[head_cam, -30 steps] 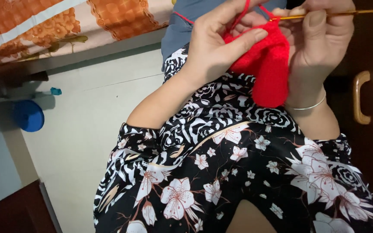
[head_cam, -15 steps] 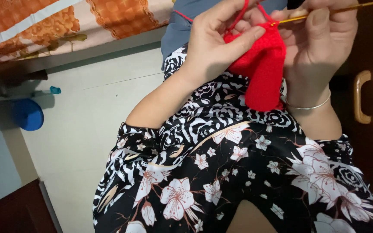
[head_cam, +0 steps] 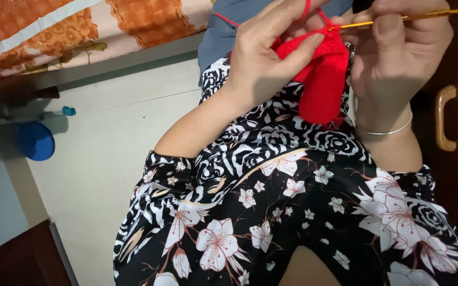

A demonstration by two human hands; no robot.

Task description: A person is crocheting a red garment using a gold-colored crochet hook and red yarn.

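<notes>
Red crochet piece (head_cam: 322, 79) hangs between both hands above the lap, near the frame's top edge. The left hand (head_cam: 263, 66) pinches its upper edge, thumb over the fabric, the red yarn (head_cam: 306, 10) running over the fingers — likely for tension. The right hand (head_cam: 398, 53) is closed around a thin golden hook (head_cam: 430, 14), tip at the stitches — open floor lies leftward, a wooden cabinet crowds the right.

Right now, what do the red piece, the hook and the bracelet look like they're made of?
Red piece: soft yarn, matte, with looped stitches. Hook: thin, golden and shiny, probably metal. Bracelet: slim silvery band with a gleam, likely metal.
</notes>
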